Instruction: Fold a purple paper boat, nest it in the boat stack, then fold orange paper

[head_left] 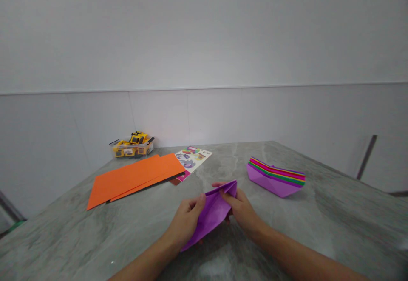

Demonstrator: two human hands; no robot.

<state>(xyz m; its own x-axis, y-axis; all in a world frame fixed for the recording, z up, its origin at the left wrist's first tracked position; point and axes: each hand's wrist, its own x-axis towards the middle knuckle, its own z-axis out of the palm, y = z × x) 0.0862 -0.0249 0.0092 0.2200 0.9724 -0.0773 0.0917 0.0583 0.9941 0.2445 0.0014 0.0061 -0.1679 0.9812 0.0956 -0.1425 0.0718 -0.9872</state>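
Observation:
A folded purple paper (213, 213) is held just above the grey marble table (95, 234), in front of me. My left hand (185, 223) pinches its left edge, thumb on top. My right hand (242, 211) grips its upper right part with the fingers closed round the fold. To the right, apart from both hands, lies a stack of folded paper boats (276, 178), purple on the outside with pink, green and yellow edges nested inside.
Orange paper sheets (135, 178) lie at the left over darker sheets. Behind them sit a printed colourful sheet (194, 157) and a clear box with a yellow toy vehicle (134, 144) against the white wall. The table's edge runs along the right.

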